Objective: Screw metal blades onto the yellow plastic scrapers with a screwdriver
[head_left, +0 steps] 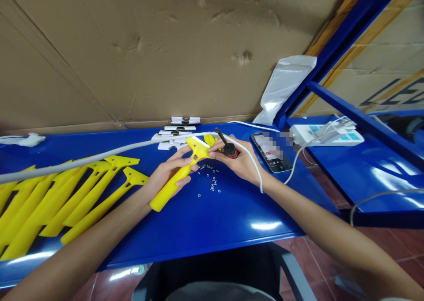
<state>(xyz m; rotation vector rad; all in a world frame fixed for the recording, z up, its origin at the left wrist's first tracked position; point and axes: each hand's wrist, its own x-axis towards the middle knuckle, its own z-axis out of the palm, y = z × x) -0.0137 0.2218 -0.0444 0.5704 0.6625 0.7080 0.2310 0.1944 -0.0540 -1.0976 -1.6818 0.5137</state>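
Observation:
A yellow scraper (170,186) is in my left hand (172,168), its fingers wrapped round the handle just below the head. The scraper tilts up to the right, with a pale blade-like strip along its head. My right hand (243,162) is closed around a screwdriver (231,150) with a red and black handle and a dark shaft pointing up and left. The thumb and fingertips of that hand pinch at the right side of the scraper head; any small part between them is hidden. Small metal nuts and screws (213,184) lie scattered beneath the hands.
Several yellow scrapers (71,195) lie in a row on the blue table (198,235) at left. White paper-wrapped pieces (179,133) are stacked behind. A phone (273,153) and a power strip (326,134) sit at right. A white cable (109,153) hangs across the view.

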